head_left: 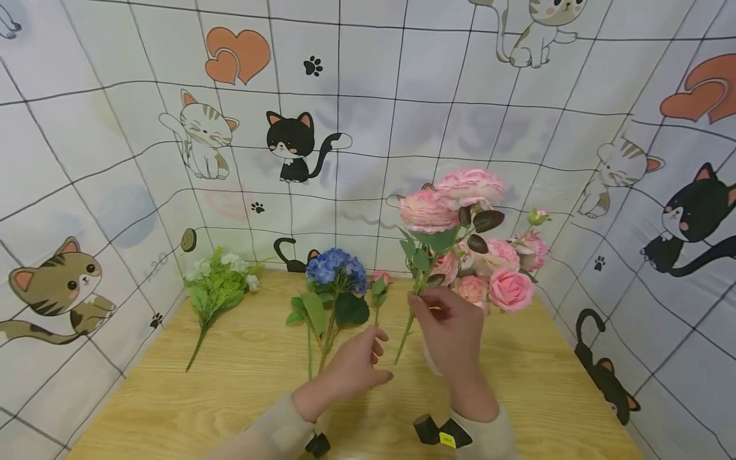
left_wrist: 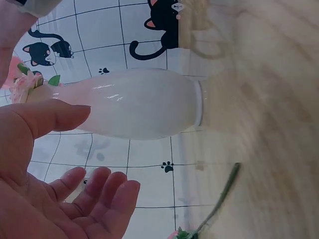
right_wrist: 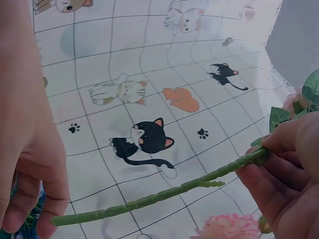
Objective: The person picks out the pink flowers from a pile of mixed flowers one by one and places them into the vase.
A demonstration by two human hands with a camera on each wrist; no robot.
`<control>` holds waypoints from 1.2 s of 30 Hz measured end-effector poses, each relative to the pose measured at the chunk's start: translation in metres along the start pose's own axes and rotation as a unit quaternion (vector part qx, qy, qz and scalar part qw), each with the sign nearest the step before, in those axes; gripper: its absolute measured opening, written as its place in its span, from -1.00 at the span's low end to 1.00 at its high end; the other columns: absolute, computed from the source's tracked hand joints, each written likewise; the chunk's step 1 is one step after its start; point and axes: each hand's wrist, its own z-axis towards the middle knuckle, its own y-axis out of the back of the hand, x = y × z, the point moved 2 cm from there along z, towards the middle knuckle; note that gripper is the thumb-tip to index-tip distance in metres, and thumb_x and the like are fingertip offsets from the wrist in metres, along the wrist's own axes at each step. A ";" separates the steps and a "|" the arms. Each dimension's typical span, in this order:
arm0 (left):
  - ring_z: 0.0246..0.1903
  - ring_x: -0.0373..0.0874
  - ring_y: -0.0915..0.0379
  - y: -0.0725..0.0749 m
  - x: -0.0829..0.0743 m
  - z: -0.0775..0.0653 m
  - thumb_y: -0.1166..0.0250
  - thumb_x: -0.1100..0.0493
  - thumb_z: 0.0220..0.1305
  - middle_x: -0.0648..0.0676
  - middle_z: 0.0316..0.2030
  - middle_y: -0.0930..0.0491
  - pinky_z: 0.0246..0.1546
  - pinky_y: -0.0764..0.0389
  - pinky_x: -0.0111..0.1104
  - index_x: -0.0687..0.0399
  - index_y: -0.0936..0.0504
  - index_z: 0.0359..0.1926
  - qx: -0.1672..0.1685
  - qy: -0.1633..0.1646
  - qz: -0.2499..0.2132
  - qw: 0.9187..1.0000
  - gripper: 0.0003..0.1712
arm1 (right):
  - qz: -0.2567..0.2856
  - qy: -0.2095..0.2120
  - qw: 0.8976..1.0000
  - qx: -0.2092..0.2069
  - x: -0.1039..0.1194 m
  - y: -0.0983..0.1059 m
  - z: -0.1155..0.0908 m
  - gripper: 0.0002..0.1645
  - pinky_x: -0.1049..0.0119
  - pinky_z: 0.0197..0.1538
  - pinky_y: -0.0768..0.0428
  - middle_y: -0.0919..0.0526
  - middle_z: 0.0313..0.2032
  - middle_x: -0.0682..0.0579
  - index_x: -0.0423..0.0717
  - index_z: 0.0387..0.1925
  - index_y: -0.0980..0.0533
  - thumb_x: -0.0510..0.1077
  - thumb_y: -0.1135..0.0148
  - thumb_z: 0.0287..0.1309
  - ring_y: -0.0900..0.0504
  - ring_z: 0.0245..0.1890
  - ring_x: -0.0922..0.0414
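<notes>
My right hand [head_left: 451, 326] pinches a pink peony stem [right_wrist: 149, 201] between thumb and fingers. Two full pink peony heads [head_left: 428, 212] with green leaves rise above the grip, and the bare lower stem slants down to the left. My left hand [head_left: 351, 367] is just left of that stem end, palm up with fingers loosely bent and nothing in them. Behind my right hand, mostly hidden in the head view, stands a glossy white vase [left_wrist: 144, 102]. More pink flowers [head_left: 510, 289] cluster above it.
A blue hydrangea [head_left: 336, 268] lies on the wooden table [head_left: 247, 383], its stem running under my left arm. Beside it lies a small pink flower [head_left: 379, 287]. Farther left is a green sprig with white flowers [head_left: 218, 291]. Cat-print cloth [head_left: 368, 128] encloses the back and sides.
</notes>
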 end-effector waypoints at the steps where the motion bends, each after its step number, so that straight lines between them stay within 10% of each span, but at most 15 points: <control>1: -0.07 0.01 -0.62 0.000 -0.001 0.003 -0.58 0.05 0.21 -0.01 -0.08 -0.59 -0.10 -0.64 -0.18 -0.03 -0.49 0.25 0.000 -0.003 0.002 1.000 -0.35 | 0.009 0.007 1.000 -0.009 0.002 0.004 0.001 -0.85 0.55 -0.38 -0.67 -0.78 -0.55 -0.08 -0.20 -0.46 -0.74 -0.44 -0.50 0.14 -0.76 -0.51 0.37; 6: 0.01 0.03 -0.61 -0.002 -0.014 0.018 -0.56 -0.02 0.25 -0.02 -0.01 -0.59 -0.02 -0.66 -0.14 -0.03 -0.50 0.28 -0.009 -0.020 0.010 1.000 -0.34 | 0.017 0.025 0.998 -0.052 0.012 0.027 0.007 -0.82 0.60 -0.36 -0.63 -0.75 -0.54 -0.24 -0.31 -0.46 -0.73 -0.58 -0.49 0.00 -0.71 -0.47 0.48; 13: 0.14 0.04 -0.59 -0.016 -0.035 0.047 -0.57 -0.11 0.23 0.07 0.15 -0.59 0.12 -0.65 -0.09 -0.02 -0.49 0.32 -0.018 -0.037 0.029 0.999 -0.27 | 0.019 0.037 0.996 -0.078 0.013 0.059 0.009 -0.84 0.63 -0.44 -0.55 -0.74 -0.42 0.47 -0.46 -0.46 -0.68 -0.66 -0.41 -0.02 -0.67 -0.51 0.49; 19: 0.33 0.06 -0.44 -0.026 -0.043 0.073 -0.56 -0.23 0.21 0.16 0.37 -0.42 0.27 -0.56 0.00 -0.02 -0.36 0.50 -0.037 -0.083 0.053 0.995 -0.03 | 0.033 0.070 0.991 -0.109 0.013 0.074 0.011 -0.89 0.65 -0.42 -0.55 -0.74 -0.47 0.40 -0.51 -0.50 -0.66 -0.65 -0.41 -0.05 -0.67 -0.52 0.49; 30: 0.28 -0.22 -0.52 -0.067 -0.042 0.121 -0.79 -0.10 -0.18 -0.18 0.41 -0.46 0.25 -0.59 -0.16 -0.45 -0.21 0.59 -0.031 -0.138 -0.108 0.984 0.33 | 0.051 0.102 0.983 -0.146 0.002 0.100 0.014 -0.90 0.66 -0.36 -0.59 -0.79 -0.42 0.32 -0.68 -0.50 -0.59 -0.61 -0.37 0.03 -0.71 -0.49 0.48; 36: 0.22 -0.32 -0.53 -0.085 -0.040 0.131 -0.81 -0.09 -0.20 -0.24 0.31 -0.52 0.22 -0.61 -0.25 -0.43 -0.20 0.57 -0.021 -0.139 -0.113 0.984 0.35 | -0.017 0.089 0.984 -0.154 -0.006 0.113 0.020 -0.96 0.69 -0.36 -0.55 -0.72 -0.46 0.43 -0.58 -0.48 -0.66 -0.58 -0.40 0.02 -0.63 -0.54 0.55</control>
